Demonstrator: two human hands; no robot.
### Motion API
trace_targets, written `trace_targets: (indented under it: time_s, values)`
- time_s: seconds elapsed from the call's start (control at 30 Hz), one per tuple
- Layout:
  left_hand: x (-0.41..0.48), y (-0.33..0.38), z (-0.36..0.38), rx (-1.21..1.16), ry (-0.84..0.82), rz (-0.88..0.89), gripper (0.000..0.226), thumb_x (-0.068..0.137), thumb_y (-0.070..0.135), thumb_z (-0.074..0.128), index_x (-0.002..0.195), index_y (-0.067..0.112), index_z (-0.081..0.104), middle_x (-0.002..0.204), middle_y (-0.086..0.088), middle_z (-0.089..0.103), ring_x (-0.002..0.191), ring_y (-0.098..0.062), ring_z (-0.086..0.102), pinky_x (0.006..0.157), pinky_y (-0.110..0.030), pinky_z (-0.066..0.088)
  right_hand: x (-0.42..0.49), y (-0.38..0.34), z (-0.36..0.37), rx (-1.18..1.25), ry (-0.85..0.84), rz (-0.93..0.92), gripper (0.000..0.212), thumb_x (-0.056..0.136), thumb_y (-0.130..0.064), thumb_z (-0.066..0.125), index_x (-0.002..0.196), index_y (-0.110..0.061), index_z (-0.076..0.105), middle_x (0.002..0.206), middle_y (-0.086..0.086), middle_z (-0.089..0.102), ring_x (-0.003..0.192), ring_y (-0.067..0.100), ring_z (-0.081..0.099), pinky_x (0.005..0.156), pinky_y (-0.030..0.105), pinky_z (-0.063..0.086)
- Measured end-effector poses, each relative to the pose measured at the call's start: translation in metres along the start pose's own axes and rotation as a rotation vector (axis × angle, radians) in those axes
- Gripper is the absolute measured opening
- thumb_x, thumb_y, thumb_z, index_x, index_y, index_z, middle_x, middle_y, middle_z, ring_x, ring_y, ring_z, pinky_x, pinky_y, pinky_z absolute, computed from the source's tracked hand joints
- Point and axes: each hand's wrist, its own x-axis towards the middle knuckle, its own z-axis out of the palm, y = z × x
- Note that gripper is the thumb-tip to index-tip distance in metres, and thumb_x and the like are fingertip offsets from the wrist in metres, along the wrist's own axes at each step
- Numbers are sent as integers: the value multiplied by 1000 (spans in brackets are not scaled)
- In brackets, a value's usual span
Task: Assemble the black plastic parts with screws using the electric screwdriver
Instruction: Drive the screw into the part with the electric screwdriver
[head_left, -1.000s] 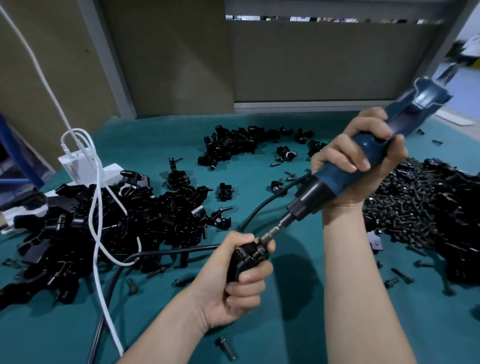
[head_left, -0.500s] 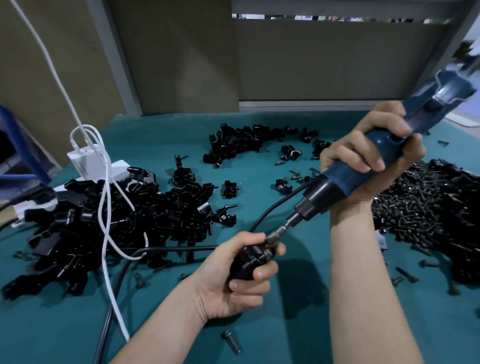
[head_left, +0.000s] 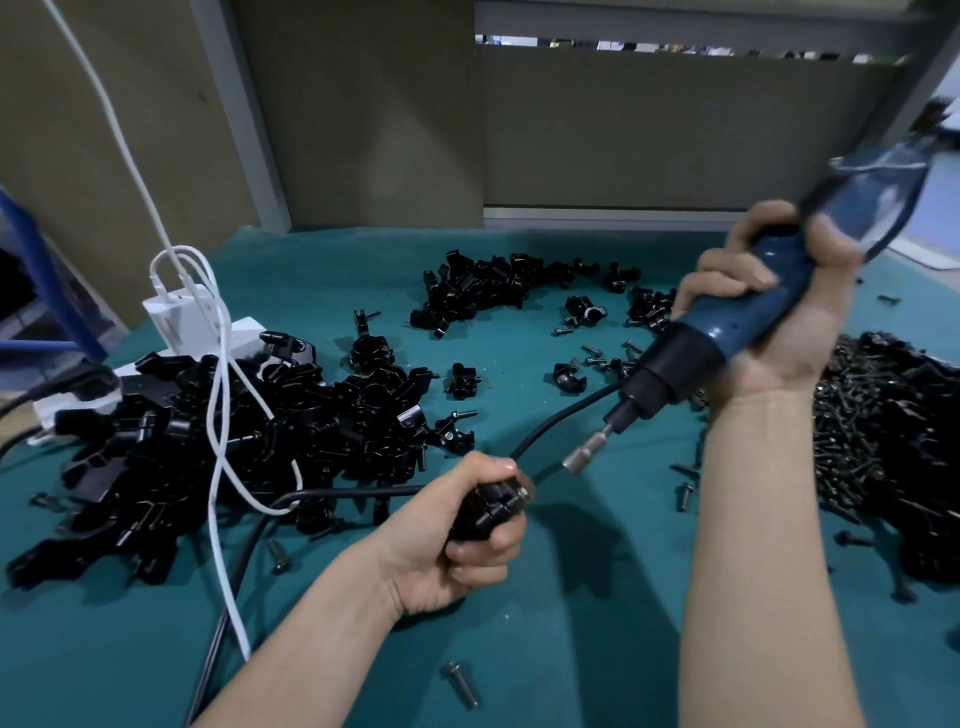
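Note:
My left hand (head_left: 447, 545) grips a black plastic part (head_left: 488, 512) just above the green mat, a screw head showing at its upper right corner. My right hand (head_left: 774, 322) holds the blue electric screwdriver (head_left: 727, 338) tilted down to the left. Its metal bit tip (head_left: 579, 457) hangs a short way above and right of the part, not touching it. A heap of black screws (head_left: 852, 431) lies at the right, beside my right forearm.
A large pile of black plastic parts (head_left: 218, 447) covers the left of the mat, a smaller pile (head_left: 488, 291) sits at the back. White cables (head_left: 218, 415) and a black cord (head_left: 332, 493) cross the left pile. Loose screws (head_left: 460, 683) lie scattered near the front.
The screwdriver bit was seated on the part in my left hand; my right hand has lifted the screwdriver up and to the right, so the bit is now off the part.

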Motion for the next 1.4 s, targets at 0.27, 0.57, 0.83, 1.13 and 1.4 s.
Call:
trace_targets:
  time_s: [0.27,0.57,0.83,1.13,1.4]
  values:
    - [-1,2,5,-2,124,176,24,74,33,56,72,13,44,42,0,43,30,-3,22,34,-16,14,9,33,11,-315,159,-24,10,76,-22,54,82,-16,49,77,-9,59,43,4,42,45,18,40]
    - [0,0,3,61,180,157,28,71,34,59,76,11,44,41,-1,44,28,-4,21,30,-14,19,11,36,11,-386,96,-58,16,78,-21,57,89,-15,46,80,-7,60,46,6,43,47,20,42]
    - [1,0,1,44,200,173,23,74,32,57,70,11,47,40,-3,41,27,-5,21,29,-13,20,11,36,7,-357,127,-22,14,76,-21,57,86,-16,48,78,-8,58,45,5,42,46,19,41]
    - [3,-3,0,29,170,244,21,78,31,58,65,15,54,41,-1,40,30,-4,21,31,-14,16,13,38,4,-358,227,-9,6,83,-18,54,81,-15,48,75,-8,59,45,5,42,45,18,41]
    - [6,-5,-2,110,239,312,22,80,29,61,64,17,53,43,-5,46,31,-7,19,34,-14,19,12,38,8,-427,275,-30,11,90,-18,52,79,-14,53,75,-7,59,46,6,43,46,20,42]
